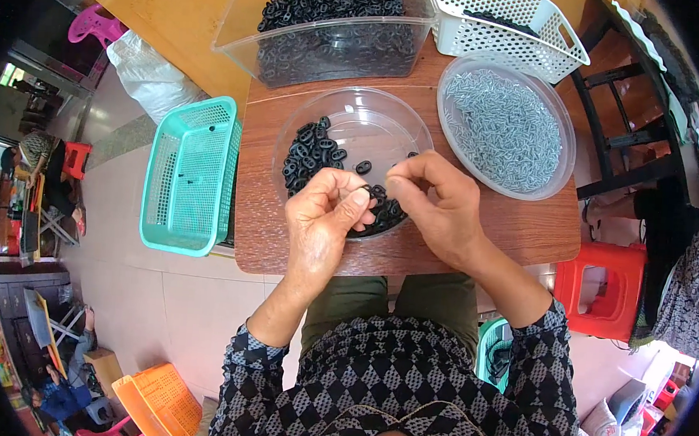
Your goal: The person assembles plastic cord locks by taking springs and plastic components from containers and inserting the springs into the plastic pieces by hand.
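Over the near side of a clear round bowl (359,97), my left hand (317,220) is closed, thumb against fingers, on a small black oval piece (367,189). Just to its right, my right hand (445,212) pinches with thumb and forefinger; whatever lies between those tips is too small to make out. The two sets of fingertips are close together but apart. Black oval pieces with holes (309,154) lie heaped at the bowl's left, and more show under my hands. At the right, a white round basin (567,170) holds many small silvery screws (503,131).
A clear bin (235,52) of black pieces and a white perforated basket (459,35) stand behind the bowl on the wooden table (519,230). Left of the table is a turquoise basket (230,177); a red stool (613,273) stands at the right. Other people sit far left.
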Demonstrator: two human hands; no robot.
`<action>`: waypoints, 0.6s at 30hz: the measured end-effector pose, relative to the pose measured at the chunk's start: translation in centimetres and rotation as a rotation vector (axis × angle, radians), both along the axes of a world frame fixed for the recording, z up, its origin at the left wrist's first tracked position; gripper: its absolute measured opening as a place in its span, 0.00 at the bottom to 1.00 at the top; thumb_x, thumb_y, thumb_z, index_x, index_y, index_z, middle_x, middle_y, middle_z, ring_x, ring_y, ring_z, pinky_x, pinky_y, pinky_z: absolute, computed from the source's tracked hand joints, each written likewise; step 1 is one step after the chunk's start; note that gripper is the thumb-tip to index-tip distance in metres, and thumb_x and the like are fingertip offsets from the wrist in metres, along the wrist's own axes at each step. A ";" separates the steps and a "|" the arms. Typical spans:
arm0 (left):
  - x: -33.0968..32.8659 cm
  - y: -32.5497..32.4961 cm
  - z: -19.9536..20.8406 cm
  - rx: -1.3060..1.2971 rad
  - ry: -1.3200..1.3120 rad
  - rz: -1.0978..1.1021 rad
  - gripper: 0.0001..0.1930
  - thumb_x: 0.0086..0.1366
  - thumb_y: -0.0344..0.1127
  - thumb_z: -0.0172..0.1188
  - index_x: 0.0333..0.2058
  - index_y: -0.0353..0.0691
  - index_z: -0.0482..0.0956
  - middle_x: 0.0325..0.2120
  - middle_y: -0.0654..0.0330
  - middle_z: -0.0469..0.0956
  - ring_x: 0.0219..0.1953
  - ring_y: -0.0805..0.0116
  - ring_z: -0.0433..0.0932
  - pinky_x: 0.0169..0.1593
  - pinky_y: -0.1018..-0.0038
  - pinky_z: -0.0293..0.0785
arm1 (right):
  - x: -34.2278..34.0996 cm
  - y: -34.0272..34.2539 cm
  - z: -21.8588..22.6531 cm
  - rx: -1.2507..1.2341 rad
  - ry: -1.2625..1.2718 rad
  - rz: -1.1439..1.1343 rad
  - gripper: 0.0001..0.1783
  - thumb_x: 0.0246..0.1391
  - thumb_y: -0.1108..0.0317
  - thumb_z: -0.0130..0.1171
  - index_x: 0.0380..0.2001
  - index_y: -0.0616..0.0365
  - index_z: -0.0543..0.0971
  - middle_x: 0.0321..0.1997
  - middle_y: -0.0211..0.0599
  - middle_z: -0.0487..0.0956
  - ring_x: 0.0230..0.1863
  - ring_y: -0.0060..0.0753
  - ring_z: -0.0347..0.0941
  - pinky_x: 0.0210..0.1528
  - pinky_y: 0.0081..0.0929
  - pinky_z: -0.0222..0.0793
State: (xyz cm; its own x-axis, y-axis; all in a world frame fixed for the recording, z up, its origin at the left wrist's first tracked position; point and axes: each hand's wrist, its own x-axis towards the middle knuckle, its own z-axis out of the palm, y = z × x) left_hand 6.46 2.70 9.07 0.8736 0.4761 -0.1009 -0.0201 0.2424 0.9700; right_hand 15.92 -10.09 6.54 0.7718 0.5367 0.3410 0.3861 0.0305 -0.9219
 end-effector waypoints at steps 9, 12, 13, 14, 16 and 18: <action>0.1 -0.7 -0.5 -0.041 -0.011 -0.038 0.04 0.64 0.28 0.55 0.35 0.33 0.73 0.26 0.62 0.76 0.24 0.79 0.73 0.29 0.83 0.70 | -1.1 0.5 0.4 -0.054 -0.143 -0.080 0.04 0.49 0.75 0.59 0.29 0.61 0.75 0.25 0.35 0.74 0.23 0.25 0.70 0.26 0.21 0.66; 0.4 -0.5 -0.5 -0.085 -0.025 -0.029 0.04 0.63 0.28 0.55 0.35 0.33 0.74 0.26 0.62 0.76 0.24 0.78 0.73 0.29 0.83 0.70 | -1.2 0.4 0.6 0.087 0.352 0.044 0.04 0.53 0.73 0.58 0.30 0.63 0.75 0.26 0.31 0.77 0.26 0.18 0.71 0.29 0.18 0.67; 0.4 -0.4 -0.5 -0.092 -0.031 -0.016 0.04 0.63 0.28 0.56 0.35 0.33 0.74 0.26 0.62 0.76 0.23 0.78 0.73 0.28 0.84 0.70 | -1.0 0.3 0.7 0.088 0.353 0.048 0.04 0.53 0.73 0.58 0.30 0.63 0.75 0.26 0.31 0.77 0.26 0.18 0.71 0.29 0.18 0.67; 0.4 -0.3 -0.4 -0.090 -0.029 -0.012 0.04 0.63 0.28 0.56 0.35 0.33 0.74 0.26 0.62 0.76 0.23 0.78 0.73 0.28 0.84 0.70 | -0.6 0.1 0.8 0.093 0.447 0.088 0.05 0.54 0.72 0.58 0.31 0.64 0.76 0.27 0.30 0.77 0.28 0.16 0.71 0.30 0.17 0.67; 0.3 0.1 -0.1 -0.059 -0.008 0.007 0.05 0.63 0.28 0.57 0.36 0.33 0.74 0.25 0.62 0.76 0.23 0.78 0.72 0.28 0.84 0.69 | -0.2 -0.3 1.2 0.097 0.537 0.129 0.07 0.54 0.71 0.57 0.32 0.66 0.76 0.28 0.29 0.78 0.29 0.15 0.71 0.31 0.17 0.67; 0.2 0.1 -0.2 -0.060 -0.008 0.003 0.06 0.62 0.28 0.57 0.37 0.33 0.75 0.25 0.62 0.76 0.23 0.79 0.72 0.28 0.84 0.69 | 0.0 -0.5 1.4 0.087 0.579 0.176 0.07 0.54 0.71 0.58 0.33 0.66 0.77 0.28 0.29 0.78 0.29 0.15 0.70 0.32 0.17 0.68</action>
